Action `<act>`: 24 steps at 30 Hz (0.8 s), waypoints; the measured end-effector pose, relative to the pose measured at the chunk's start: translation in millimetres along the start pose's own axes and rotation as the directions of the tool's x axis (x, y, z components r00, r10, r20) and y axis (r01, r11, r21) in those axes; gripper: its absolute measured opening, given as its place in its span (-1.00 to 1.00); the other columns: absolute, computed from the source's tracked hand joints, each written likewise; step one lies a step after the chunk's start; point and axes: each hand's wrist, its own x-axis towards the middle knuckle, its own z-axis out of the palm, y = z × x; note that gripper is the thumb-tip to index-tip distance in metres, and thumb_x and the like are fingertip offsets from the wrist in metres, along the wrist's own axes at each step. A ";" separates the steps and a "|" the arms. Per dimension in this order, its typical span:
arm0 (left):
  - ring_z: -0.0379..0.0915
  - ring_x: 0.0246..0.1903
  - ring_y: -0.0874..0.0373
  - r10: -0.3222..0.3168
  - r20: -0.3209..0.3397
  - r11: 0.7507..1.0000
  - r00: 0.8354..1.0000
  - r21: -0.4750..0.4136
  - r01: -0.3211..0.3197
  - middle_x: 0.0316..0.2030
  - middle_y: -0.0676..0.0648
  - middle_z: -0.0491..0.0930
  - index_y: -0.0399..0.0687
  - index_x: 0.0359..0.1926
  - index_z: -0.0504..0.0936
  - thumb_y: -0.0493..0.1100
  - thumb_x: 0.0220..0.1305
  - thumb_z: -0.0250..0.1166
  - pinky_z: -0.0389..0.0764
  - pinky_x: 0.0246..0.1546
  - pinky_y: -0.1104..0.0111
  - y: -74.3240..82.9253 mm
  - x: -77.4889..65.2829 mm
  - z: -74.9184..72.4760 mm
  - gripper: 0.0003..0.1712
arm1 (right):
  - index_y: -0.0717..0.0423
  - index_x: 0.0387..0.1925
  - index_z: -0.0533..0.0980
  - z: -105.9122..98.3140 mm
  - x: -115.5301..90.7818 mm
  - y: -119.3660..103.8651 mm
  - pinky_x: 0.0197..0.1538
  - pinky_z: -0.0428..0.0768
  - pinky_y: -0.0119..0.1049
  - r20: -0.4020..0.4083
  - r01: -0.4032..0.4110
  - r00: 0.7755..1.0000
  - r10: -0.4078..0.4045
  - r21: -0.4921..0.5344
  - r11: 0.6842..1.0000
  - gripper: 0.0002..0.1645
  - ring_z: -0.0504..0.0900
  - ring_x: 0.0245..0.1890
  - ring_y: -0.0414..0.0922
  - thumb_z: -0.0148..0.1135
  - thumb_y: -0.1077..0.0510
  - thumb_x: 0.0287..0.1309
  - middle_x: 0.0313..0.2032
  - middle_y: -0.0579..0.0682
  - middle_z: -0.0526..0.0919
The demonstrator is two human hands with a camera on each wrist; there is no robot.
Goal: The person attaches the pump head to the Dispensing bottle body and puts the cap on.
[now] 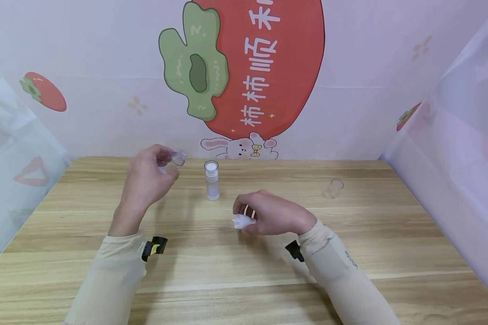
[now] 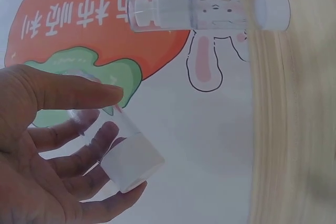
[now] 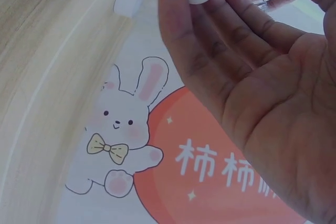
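Note:
My left hand point(image 1: 146, 176) holds a small clear bottle point(image 1: 179, 158) above the back left of the table. Its white base point(image 2: 132, 162) rests against the fingers in the left wrist view, with the thumb on the other side. Further right, my right hand point(image 1: 272, 212) pinches a white pump head point(image 1: 243, 221) low over the middle of the table; part of it is hidden by the fingers. Between the hands, toward the back, an assembled pump bottle point(image 1: 213, 183) stands upright. It has a white pump, a clear cap over the top and a white base.
A clear cap point(image 1: 336, 188) stands on the wooden table point(image 1: 390, 253) at the right, beyond my right wrist. Behind the table's back edge hangs a printed cloth point(image 1: 349, 113) with a red persimmon and a rabbit. Pale cloth sides point(image 1: 463, 149) flank the table.

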 end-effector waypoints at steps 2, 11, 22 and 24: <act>0.55 -0.01 -0.28 0.004 0.007 1.000 1.000 0.006 -0.004 -0.04 -0.39 0.63 -0.38 0.04 0.59 -0.37 0.14 0.33 0.48 0.08 -0.10 2.2 -0.9 -0.3 -0.60 | 0.08 -0.13 0.59 -0.4 0.0 0.7 -0.15 0.64 -0.31 -0.007 0.006 1.000 -0.006 0.000 1.000 -0.70 0.63 -0.26 -0.21 0.47 0.32 0.09 -0.28 -0.20 0.65; 0.56 0.03 -0.23 0.012 0.021 1.000 1.000 0.011 -0.012 -0.03 -0.35 0.65 -0.35 0.04 0.61 -0.37 0.14 0.35 0.44 0.14 -0.10 11.4 -2.6 0.4 -0.60 | 0.06 -0.12 0.62 -2.5 -1.0 1.5 -0.14 0.64 -0.29 -0.036 0.025 0.999 -0.026 -0.009 1.000 -0.71 0.64 -0.26 -0.22 0.48 0.27 0.11 -0.27 -0.22 0.65; 0.56 -0.03 -0.22 0.064 0.005 0.998 0.998 0.011 -0.064 -0.08 -0.34 0.66 -0.37 0.00 0.62 -0.40 0.11 0.34 0.45 0.10 -0.07 17.3 -4.4 1.7 -0.62 | 0.11 -0.06 0.65 -4.6 -2.4 0.7 -0.09 0.65 -0.32 -0.065 0.062 0.996 -0.062 -0.015 0.998 -0.72 0.63 -0.23 -0.21 0.44 0.27 0.16 -0.22 -0.18 0.67; 0.55 -0.03 -0.21 0.068 0.008 0.998 0.998 0.012 -0.068 -0.08 -0.34 0.65 -0.37 0.01 0.62 -0.40 0.12 0.34 0.45 0.09 -0.07 18.1 -5.0 2.1 -0.62 | 0.11 -0.06 0.65 -5.0 -2.7 0.6 -0.09 0.64 -0.37 -0.078 0.074 0.994 -0.075 -0.023 0.997 -0.71 0.63 -0.24 -0.23 0.45 0.28 0.16 -0.21 -0.18 0.68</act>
